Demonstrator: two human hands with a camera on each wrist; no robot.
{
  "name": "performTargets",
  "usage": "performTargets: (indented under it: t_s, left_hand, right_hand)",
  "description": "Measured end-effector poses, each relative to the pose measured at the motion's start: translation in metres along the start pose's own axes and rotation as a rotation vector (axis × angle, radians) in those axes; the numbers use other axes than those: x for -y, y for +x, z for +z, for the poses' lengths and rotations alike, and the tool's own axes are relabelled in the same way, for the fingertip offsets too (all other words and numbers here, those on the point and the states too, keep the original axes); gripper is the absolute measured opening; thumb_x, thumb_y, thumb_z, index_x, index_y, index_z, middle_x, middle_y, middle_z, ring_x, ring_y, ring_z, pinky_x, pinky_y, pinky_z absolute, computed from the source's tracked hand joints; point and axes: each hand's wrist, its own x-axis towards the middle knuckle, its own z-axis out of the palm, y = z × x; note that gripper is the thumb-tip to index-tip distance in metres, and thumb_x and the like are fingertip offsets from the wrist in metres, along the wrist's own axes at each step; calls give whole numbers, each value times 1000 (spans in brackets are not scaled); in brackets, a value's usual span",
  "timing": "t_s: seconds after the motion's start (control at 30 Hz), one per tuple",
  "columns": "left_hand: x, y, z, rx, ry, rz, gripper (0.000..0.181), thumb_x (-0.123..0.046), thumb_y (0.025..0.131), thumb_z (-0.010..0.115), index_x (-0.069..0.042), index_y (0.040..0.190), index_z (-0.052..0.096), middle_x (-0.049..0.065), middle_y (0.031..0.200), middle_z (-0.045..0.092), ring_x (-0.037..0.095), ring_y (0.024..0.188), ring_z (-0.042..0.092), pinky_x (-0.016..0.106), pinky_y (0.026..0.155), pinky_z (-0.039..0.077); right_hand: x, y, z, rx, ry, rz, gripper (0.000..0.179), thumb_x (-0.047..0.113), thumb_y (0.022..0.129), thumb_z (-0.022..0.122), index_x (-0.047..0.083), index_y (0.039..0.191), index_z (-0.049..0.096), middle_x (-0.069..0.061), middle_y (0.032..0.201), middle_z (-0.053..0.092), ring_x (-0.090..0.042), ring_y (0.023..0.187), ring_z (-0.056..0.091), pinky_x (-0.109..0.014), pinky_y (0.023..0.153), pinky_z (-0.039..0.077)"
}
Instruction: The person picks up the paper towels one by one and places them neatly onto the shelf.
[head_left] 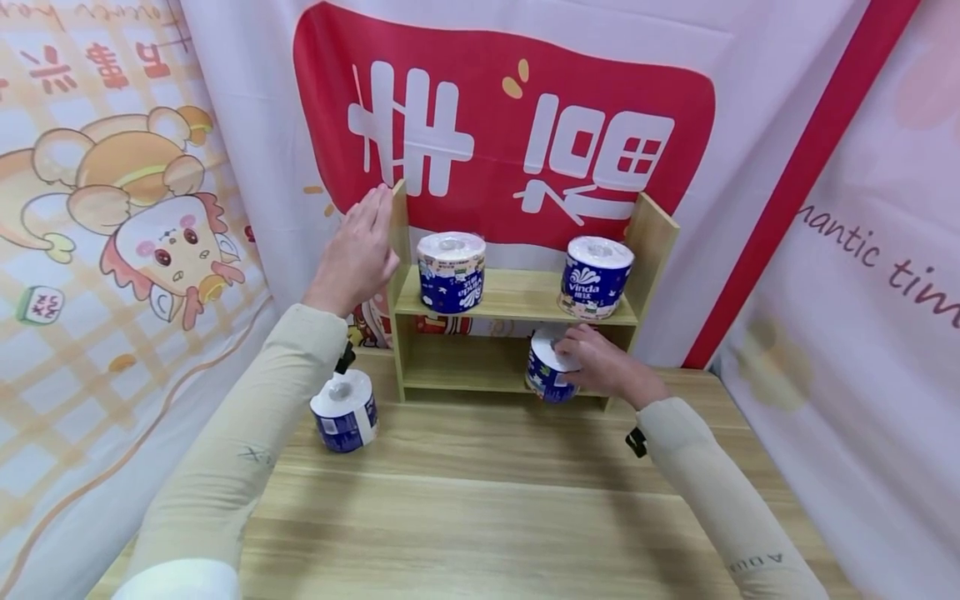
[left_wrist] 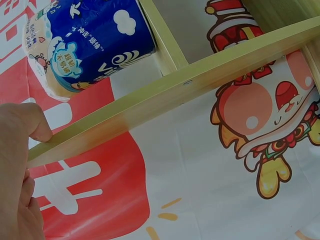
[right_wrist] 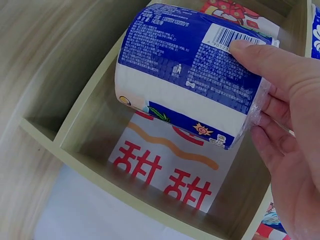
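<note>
The right hand (head_left: 600,360) has its grip closed on a roll (head_left: 546,365) at the front of the shelf's lower bay, toward the right end. Its thumb lies at the edge of the roll's barcode (right_wrist: 227,37), with the other fingers at the wrapped end; whether the roll touches the lower board cannot be told.

The left hand (head_left: 362,246) grips the top of the shelf's left panel (left_wrist: 110,120), thumb to one side and curled fingers to the other.

The shelf (head_left: 656,229) stands along the back edge of the bench (head_left: 480,525), its right side well in from the back right corner. On its upper board are the left roll (head_left: 452,275), print upside down, near the left panel, and the right roll (head_left: 595,279), print upright, near the right panel. A fourth roll (head_left: 345,417) stands upright on the bench beside the shelf's left foot, toward the bench's left edge. Behind hangs a red and white cloth (head_left: 487,108).
</note>
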Motion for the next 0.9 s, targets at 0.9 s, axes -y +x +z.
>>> performTargets:
  t_s: [0.9]
  left_hand:
    - [3, 0, 4, -24, 3, 26, 84, -16, 101, 64, -3, 169, 16, 15, 177, 23, 34, 164, 24, 48, 133, 26]
  right_hand:
    - [-9, 8, 21, 26, -37, 65, 37, 14, 88, 86, 2, 121, 72, -15, 122, 70, -31, 114, 63, -46, 95, 59]
